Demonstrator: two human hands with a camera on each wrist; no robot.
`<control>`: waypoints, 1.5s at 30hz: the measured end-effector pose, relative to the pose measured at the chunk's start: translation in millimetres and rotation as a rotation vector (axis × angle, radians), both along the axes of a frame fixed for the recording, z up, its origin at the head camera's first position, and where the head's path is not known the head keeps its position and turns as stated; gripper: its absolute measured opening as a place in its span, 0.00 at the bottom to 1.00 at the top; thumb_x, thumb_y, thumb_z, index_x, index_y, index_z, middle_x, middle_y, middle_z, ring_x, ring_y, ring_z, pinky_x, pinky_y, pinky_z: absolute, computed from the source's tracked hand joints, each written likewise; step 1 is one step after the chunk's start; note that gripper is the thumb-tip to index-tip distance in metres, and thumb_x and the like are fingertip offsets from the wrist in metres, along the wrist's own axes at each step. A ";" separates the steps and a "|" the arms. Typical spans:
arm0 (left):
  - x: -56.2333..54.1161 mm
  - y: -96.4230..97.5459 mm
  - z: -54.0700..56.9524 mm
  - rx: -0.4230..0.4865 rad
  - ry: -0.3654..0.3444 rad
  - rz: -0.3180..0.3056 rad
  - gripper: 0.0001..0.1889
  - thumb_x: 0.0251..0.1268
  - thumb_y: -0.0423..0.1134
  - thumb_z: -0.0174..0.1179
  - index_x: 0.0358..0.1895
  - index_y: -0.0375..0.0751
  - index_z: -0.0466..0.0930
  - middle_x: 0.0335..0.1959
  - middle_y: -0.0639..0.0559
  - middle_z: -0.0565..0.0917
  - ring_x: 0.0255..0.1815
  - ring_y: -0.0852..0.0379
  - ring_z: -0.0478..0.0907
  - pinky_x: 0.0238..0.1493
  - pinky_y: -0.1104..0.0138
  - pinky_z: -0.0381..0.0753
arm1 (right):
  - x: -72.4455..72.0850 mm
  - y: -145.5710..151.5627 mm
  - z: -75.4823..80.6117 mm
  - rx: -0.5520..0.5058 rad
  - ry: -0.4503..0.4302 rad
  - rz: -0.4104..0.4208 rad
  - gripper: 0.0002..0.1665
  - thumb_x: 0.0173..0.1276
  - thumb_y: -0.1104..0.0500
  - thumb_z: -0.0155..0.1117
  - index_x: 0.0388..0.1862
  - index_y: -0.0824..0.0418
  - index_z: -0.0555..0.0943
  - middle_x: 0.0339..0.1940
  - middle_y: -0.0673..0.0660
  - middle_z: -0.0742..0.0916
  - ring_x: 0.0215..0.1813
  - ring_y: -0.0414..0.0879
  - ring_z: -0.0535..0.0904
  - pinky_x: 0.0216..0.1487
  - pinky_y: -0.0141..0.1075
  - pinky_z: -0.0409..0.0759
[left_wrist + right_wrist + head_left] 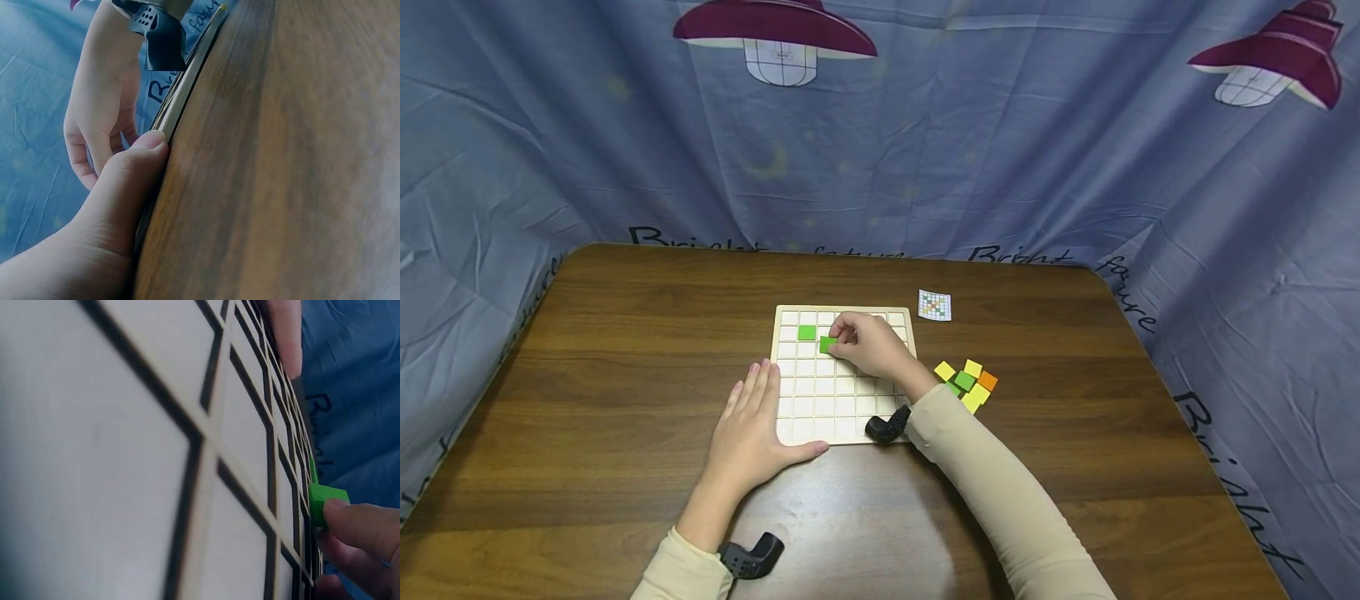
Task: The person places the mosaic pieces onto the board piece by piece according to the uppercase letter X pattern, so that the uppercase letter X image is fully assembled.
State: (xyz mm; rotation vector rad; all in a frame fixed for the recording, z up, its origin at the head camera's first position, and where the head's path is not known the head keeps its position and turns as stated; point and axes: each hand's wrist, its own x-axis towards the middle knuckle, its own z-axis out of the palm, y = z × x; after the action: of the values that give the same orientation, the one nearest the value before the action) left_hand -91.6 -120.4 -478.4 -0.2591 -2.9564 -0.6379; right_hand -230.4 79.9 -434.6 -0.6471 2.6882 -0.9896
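A square board [806, 408] with a grid of white cells and a pale wooden rim lies on the table. My right hand [870, 343] pinches a green square tile [827, 344] over an upper-left cell, close to the board's surface. In the right wrist view the green tile [320, 503] sits between thumb and fingers. Another green tile [807, 332] lies in a cell up and to the left of it. My left hand [748, 429] rests at the board's left edge with fingers straight, its thumb [150, 140] against the near edge.
Right of the board, partly behind my right forearm, is a loose cluster of yellow, green and orange tiles [973, 368]. A small card [935, 305] printed with a coloured grid lies beyond it. A blue curtain [880, 150] hangs behind the wooden table [625, 350].
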 end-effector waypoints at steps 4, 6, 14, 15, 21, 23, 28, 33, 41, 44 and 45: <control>-0.4 0.2 0.9 0.001 -0.004 0.002 0.72 0.38 0.81 0.62 0.77 0.27 0.48 0.80 0.33 0.52 0.82 0.40 0.47 0.81 0.49 0.49 | 1.6 -2.5 1.6 0.040 0.025 0.009 0.07 0.66 0.53 0.71 0.38 0.50 0.81 0.34 0.45 0.85 0.34 0.40 0.78 0.39 0.34 0.77; -0.3 0.5 1.0 0.002 -0.001 0.002 0.72 0.38 0.81 0.62 0.77 0.27 0.48 0.80 0.33 0.52 0.82 0.40 0.48 0.80 0.48 0.50 | 2.7 -3.3 2.7 0.056 0.032 0.007 0.06 0.66 0.53 0.70 0.38 0.50 0.81 0.34 0.45 0.84 0.35 0.40 0.78 0.39 0.34 0.76; 0.0 1.1 3.6 -0.004 -0.017 0.008 0.73 0.37 0.82 0.61 0.78 0.27 0.47 0.80 0.33 0.52 0.82 0.40 0.47 0.81 0.49 0.49 | 6.7 -4.3 5.6 0.128 0.075 0.054 0.04 0.68 0.53 0.68 0.37 0.51 0.84 0.38 0.46 0.83 0.39 0.39 0.77 0.44 0.34 0.78; 0.2 1.4 4.1 -0.006 -0.024 0.008 0.73 0.37 0.82 0.61 0.78 0.28 0.47 0.80 0.33 0.51 0.82 0.41 0.47 0.81 0.49 0.49 | 7.6 -3.6 6.4 0.139 0.074 0.068 0.04 0.68 0.53 0.68 0.38 0.51 0.85 0.38 0.46 0.83 0.39 0.39 0.77 0.44 0.34 0.78; 0.8 2.4 3.1 -0.002 -0.026 0.006 0.73 0.38 0.83 0.61 0.78 0.28 0.47 0.80 0.34 0.51 0.82 0.40 0.47 0.81 0.49 0.49 | 14.4 11.5 12.9 0.144 0.047 0.184 0.06 0.68 0.54 0.69 0.42 0.50 0.87 0.38 0.45 0.83 0.38 0.39 0.77 0.43 0.33 0.78; 1.2 2.5 2.7 0.000 -0.031 0.005 0.73 0.38 0.83 0.61 0.78 0.28 0.47 0.80 0.34 0.51 0.82 0.40 0.46 0.81 0.49 0.48 | 16.4 21.1 14.8 0.134 0.052 0.201 0.09 0.68 0.53 0.68 0.45 0.51 0.86 0.38 0.45 0.83 0.38 0.39 0.77 0.44 0.34 0.78; 2.0 2.5 3.1 0.000 -0.044 0.006 0.73 0.38 0.82 0.61 0.78 0.28 0.46 0.80 0.34 0.50 0.82 0.41 0.45 0.81 0.49 0.48 | 21.0 55.3 21.3 0.102 0.065 0.154 0.14 0.68 0.55 0.68 0.51 0.55 0.84 0.38 0.48 0.84 0.36 0.40 0.76 0.41 0.35 0.78; 2.2 2.1 3.3 0.003 -0.030 0.006 0.73 0.38 0.82 0.61 0.78 0.27 0.47 0.80 0.33 0.50 0.82 0.40 0.46 0.81 0.48 0.49 | 27.2 100.4 24.5 0.095 0.071 0.051 0.14 0.68 0.55 0.68 0.51 0.56 0.84 0.37 0.48 0.83 0.34 0.42 0.74 0.36 0.35 0.76; 1.7 1.9 2.9 0.003 -0.035 -0.002 0.73 0.39 0.84 0.59 0.78 0.28 0.46 0.80 0.34 0.50 0.82 0.40 0.46 0.81 0.49 0.48 | 39.8 179.5 19.1 0.184 0.087 -0.140 0.17 0.67 0.56 0.68 0.53 0.59 0.84 0.41 0.53 0.84 0.41 0.46 0.77 0.42 0.40 0.77; 1.7 1.8 3.5 0.005 -0.039 -0.003 0.74 0.38 0.84 0.59 0.78 0.28 0.45 0.80 0.34 0.49 0.82 0.40 0.45 0.81 0.49 0.47 | 44.2 202.8 14.7 0.215 0.060 -0.193 0.22 0.67 0.55 0.68 0.58 0.63 0.82 0.44 0.58 0.84 0.45 0.50 0.78 0.47 0.45 0.79; 1.7 1.7 3.5 0.006 -0.039 -0.003 0.74 0.38 0.84 0.59 0.78 0.28 0.45 0.80 0.34 0.49 0.82 0.40 0.45 0.81 0.49 0.47 | 45.7 208.8 13.0 0.225 0.054 -0.205 0.24 0.67 0.55 0.68 0.59 0.64 0.81 0.45 0.59 0.84 0.46 0.51 0.79 0.48 0.46 0.79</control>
State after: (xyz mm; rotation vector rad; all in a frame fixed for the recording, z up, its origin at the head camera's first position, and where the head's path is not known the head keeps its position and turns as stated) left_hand -89.9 -118.6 -474.9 -0.2532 -2.9915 -0.6589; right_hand -184.7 288.7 -421.6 -0.3648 2.9013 -0.7040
